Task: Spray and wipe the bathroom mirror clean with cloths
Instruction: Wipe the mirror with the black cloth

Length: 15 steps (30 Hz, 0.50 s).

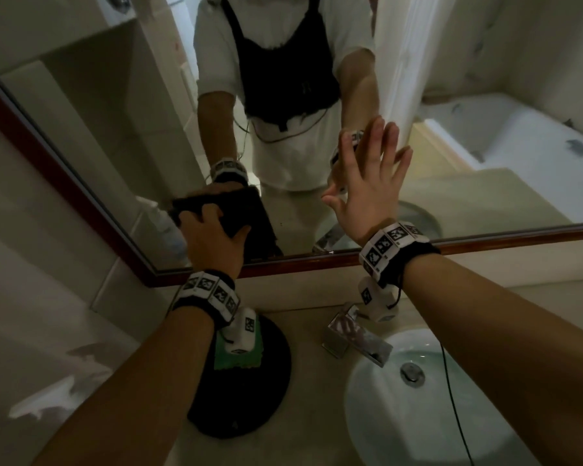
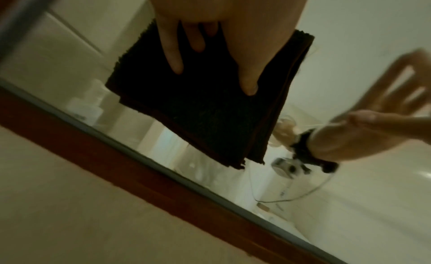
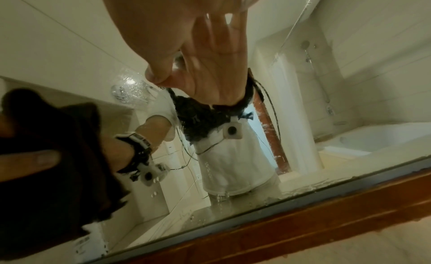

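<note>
The bathroom mirror (image 1: 142, 136) has a red-brown wooden frame (image 1: 317, 260). My left hand (image 1: 212, 240) presses a folded dark cloth (image 1: 239, 213) flat against the glass near the mirror's lower left corner. In the left wrist view its fingers (image 2: 173, 54) lie straight and spread on the cloth (image 2: 210, 116). My right hand (image 1: 371, 176) is open with spread fingers against the glass, to the right of the cloth and holding nothing. In the right wrist view its thumb (image 3: 161, 72) meets its reflection, and water drops (image 3: 219, 198) cling to the glass above the lower frame (image 3: 314, 218).
Below the mirror runs a beige counter (image 1: 310, 432) with a white basin (image 1: 367, 425) and a chrome faucet (image 1: 354, 334). A black round object (image 1: 266, 391) with a green item (image 1: 246, 359) on it lies under my left wrist. A thin cable (image 1: 451, 405) hangs over the basin.
</note>
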{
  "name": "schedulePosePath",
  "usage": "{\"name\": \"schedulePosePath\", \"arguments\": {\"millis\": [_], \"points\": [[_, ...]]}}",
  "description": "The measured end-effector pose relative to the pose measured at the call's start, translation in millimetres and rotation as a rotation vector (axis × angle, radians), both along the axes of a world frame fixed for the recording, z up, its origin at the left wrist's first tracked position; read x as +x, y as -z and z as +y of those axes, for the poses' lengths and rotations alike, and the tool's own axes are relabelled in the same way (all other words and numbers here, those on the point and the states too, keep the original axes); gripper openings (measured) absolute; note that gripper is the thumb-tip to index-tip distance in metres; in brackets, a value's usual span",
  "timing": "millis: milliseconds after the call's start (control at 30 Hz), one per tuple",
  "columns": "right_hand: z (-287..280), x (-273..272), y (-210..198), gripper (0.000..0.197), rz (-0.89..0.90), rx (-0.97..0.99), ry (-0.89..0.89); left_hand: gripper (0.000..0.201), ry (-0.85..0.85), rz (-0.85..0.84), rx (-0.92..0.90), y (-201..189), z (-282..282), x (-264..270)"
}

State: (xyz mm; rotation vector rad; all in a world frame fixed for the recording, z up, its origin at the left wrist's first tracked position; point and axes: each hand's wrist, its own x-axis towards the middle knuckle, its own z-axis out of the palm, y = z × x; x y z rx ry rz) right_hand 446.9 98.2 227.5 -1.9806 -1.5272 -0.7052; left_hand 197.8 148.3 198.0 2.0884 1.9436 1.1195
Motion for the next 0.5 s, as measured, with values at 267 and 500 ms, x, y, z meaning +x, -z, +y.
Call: {"name": "schedulePosePath", "arguments": {"millis": [267, 500], "points": [[3, 3, 6, 0.106, -0.031, 0.032, -0.001, 0.053, 0.076, -0.001, 0.013, 1, -19, 78], [2, 4, 8, 0.106, -0.051, 0.022, 0.007, 0.053, 0.081, -0.031, 0.009, 1, -3, 38]]}}
